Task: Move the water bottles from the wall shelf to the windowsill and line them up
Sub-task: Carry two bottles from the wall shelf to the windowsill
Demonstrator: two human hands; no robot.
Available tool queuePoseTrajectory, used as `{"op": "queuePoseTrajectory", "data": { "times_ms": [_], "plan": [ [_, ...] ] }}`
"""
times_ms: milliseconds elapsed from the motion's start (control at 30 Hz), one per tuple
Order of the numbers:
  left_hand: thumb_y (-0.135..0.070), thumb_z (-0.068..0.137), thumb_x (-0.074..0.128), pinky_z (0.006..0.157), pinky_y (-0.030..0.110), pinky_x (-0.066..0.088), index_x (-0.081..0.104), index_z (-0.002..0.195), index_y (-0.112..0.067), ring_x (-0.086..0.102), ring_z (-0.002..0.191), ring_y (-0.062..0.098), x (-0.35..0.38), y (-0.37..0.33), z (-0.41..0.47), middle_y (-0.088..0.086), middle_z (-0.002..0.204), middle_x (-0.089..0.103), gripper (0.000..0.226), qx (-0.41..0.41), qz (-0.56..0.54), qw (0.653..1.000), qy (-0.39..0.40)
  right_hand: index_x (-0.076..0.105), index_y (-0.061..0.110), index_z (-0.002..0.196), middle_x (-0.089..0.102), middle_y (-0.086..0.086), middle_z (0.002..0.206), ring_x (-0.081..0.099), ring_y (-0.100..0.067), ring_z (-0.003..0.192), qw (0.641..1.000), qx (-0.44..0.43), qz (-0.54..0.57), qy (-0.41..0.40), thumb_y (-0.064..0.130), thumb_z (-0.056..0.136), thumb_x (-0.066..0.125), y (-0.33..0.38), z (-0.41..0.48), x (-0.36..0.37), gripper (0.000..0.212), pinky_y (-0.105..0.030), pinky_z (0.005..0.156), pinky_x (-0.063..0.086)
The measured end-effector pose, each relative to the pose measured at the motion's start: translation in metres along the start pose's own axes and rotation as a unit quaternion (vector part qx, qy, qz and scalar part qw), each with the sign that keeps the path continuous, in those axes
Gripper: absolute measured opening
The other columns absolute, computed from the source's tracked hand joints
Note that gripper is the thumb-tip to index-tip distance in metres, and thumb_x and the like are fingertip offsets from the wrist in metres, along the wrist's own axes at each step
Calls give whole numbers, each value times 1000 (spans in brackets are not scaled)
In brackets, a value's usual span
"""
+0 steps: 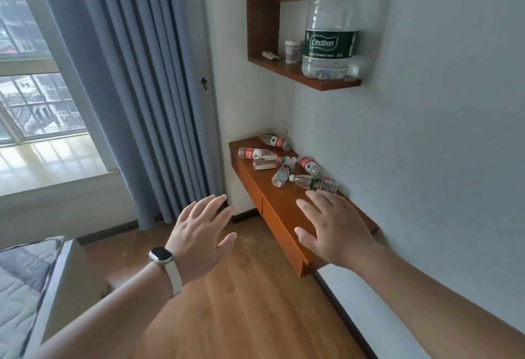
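Bottles (287, 164) just beyond empty right hand (335, 225).

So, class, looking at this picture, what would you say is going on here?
A person reaches both open, empty hands toward a low wooden wall shelf. The right hand is over the shelf, close to the nearest of several small water bottles lying on their sides. The left hand hovers beside it. The windowsill holds no bottles yet.

- I see pale walls (426, 131) and a wood floor (241, 316).
- Blue-grey curtain (136, 88) hangs beside a daylit window (31, 97).
- A mattress (20, 287) sits lower left.
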State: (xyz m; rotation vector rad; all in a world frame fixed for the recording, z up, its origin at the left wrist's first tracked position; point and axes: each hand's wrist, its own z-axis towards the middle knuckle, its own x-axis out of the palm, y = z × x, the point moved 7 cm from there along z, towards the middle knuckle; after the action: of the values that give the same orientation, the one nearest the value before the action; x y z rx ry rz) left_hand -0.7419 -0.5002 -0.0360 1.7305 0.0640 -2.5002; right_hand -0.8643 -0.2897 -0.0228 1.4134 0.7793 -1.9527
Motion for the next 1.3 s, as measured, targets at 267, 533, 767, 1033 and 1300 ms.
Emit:
{"op": "queuePoseTrajectory", "data": {
  "times_ms": [267, 533, 767, 1033, 1300],
  "plan": [
    [-54, 92, 44, 110, 47, 37, 54, 136, -26, 47, 135, 26, 41, 104, 108, 0, 143, 54, 53, 32, -57, 998, -6, 59, 23, 132, 60, -4, 136, 53, -26, 129, 999, 28, -35, 24, 58, 93, 42, 21, 128, 35, 55, -44, 102, 44],
    [-57, 92, 34, 110, 51, 39, 53, 137, -30, 45, 136, 27, 90, 141, 179, 1, 144, 54, 56, 61, -85, 994, 45, 47, 24, 142, 47, -3, 148, 39, -25, 139, 995, 78, -11, 54, 60, 95, 31, 6, 194, 69, 62, -44, 111, 34],
    [-55, 91, 35, 109, 53, 40, 53, 138, -28, 46, 136, 29, 134, 144, 241, 3, 143, 55, 57, 59, -102, 991, 68, 45, 22, 143, 43, 0, 148, 35, -22, 139, 992, 99, 2, 75, 58, 95, 32, -39, 234, 113, 61, -42, 111, 34],
    [-55, 93, 34, 118, 50, 27, 46, 146, -31, 32, 145, 25, 217, 124, 327, -1, 154, 43, 59, 12, -109, 985, 136, 44, 24, 144, 41, -1, 152, 33, -22, 142, 983, 117, 74, 121, 60, 95, 28, -113, 290, 205, 63, -42, 115, 29],
    [-52, 100, 39, 123, 44, 15, 34, 151, -35, 18, 150, 19, 284, 82, 430, -8, 161, 27, 55, 12, -94, 977, 188, 41, 24, 146, 36, -2, 156, 30, -25, 144, 975, 122, 90, 160, 59, 96, 35, -205, 332, 268, 61, -45, 116, 25]
  ]
}}
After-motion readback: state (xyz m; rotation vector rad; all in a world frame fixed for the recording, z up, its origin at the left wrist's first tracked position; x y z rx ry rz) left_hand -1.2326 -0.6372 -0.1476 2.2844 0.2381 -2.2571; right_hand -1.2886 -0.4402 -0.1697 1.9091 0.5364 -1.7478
